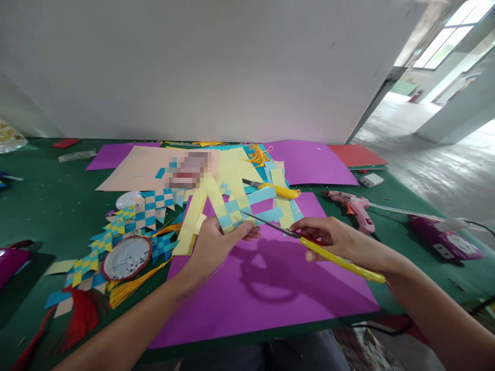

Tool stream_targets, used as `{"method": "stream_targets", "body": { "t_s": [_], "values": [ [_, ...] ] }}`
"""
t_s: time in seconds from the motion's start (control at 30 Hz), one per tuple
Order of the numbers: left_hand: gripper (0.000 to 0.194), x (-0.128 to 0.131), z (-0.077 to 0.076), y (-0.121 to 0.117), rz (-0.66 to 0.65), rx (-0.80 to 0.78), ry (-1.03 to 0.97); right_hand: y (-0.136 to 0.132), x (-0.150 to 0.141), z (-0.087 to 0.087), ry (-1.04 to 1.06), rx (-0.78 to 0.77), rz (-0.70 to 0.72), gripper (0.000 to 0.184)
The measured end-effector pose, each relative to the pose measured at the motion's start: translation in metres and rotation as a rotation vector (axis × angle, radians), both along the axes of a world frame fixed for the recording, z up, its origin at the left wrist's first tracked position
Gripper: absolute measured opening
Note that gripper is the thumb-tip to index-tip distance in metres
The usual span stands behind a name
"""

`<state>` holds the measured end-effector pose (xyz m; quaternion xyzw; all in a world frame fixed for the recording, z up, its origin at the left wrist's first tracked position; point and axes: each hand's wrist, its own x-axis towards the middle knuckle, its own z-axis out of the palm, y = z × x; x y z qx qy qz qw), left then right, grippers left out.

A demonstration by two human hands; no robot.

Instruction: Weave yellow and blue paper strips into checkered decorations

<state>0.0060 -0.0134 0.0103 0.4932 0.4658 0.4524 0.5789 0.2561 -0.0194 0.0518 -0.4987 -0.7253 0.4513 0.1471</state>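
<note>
Left of the left hand (218, 241) lie blue, yellow and beige checkered woven-paper pieces (85, 269) and a round white dish (119, 249) with a red rim, probably set within reach. That hand pinches a weave (234, 211) of flat pale-blue and yellow paper strips between thumb and fingers over a purple paper sheet (266, 309), seemingly to steady it. The right hand (340, 237) is closed around yellow-handled metal scissors (332, 256), their tips across the weave, likely angled to meet it. Just beyond this hand, rightward, rests a pink plastic glue gun (359, 208), perhaps clear of the paper deliberately
</note>
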Motion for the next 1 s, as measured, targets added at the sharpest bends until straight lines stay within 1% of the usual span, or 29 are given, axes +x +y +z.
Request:
{"method": "stream_targets", "body": {
  "t_s": [0.2, 0.37, 0.5, 0.73, 0.9, 1.0],
  "values": [
    [0.022, 0.0012, -0.0007, 0.0004, 0.003, -0.015, -0.03, -0.0016, 0.0003, -0.0024, -0.036, 0.051, -0.008, 0.036],
    [0.021, 0.0019, -0.0013, 0.0008, 0.009, -0.03, -0.068, -0.0027, -0.0027, -0.0026, -0.05, 0.043, -0.029, 0.041],
    [0.022, 0.0013, -0.0004, 0.001, 0.019, -0.034, -0.057, -0.0026, -0.0031, -0.0031, -0.044, 0.041, -0.038, 0.045],
    [0.024, 0.0017, 0.0015, 0.0002, 0.03, -0.031, -0.034, -0.0004, -0.0013, -0.0065, -0.014, 0.036, -0.031, 0.037],
    [0.027, 0.0035, 0.0011, 0.0011, 0.037, -0.036, -0.026, -0.0013, -0.0031, -0.007, 0.018, 0.031, -0.048, 0.036],
    [0.026, 0.004, 0.0006, 0.0016, 0.036, -0.045, -0.038, -0.001, -0.0023, -0.0101, 0.016, 0.025, -0.048, 0.037]
  ]
}}
